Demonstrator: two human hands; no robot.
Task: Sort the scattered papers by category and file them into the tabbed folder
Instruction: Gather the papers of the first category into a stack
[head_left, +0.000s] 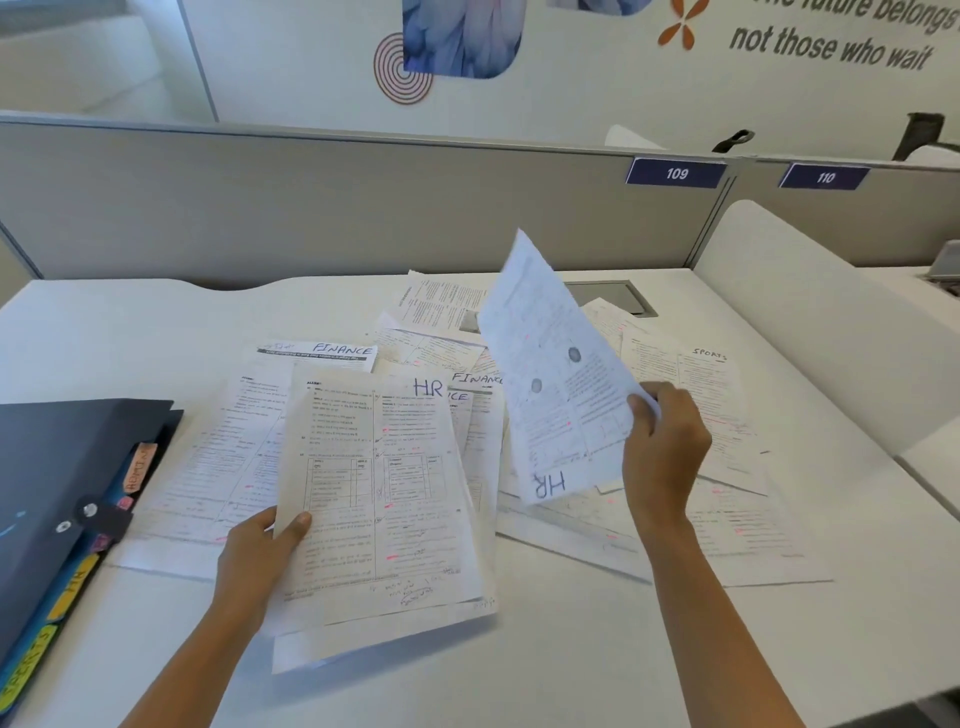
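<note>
My left hand grips the lower left edge of a small stack of sheets, the top one marked HR. My right hand pinches the edge of another HR sheet, lifted off the desk and turned so its label reads upside down. Beneath both lie scattered papers: two marked FINANCE, one marked SPORTS, and others overlapping. The dark tabbed folder lies shut at the left edge, with coloured tabs reading ADMIN, HR and SPORTS sticking out of its side.
A grey partition with plates 109 and 110 runs along the back of the white desk. A cable hatch sits behind the papers. A white divider panel stands on the right.
</note>
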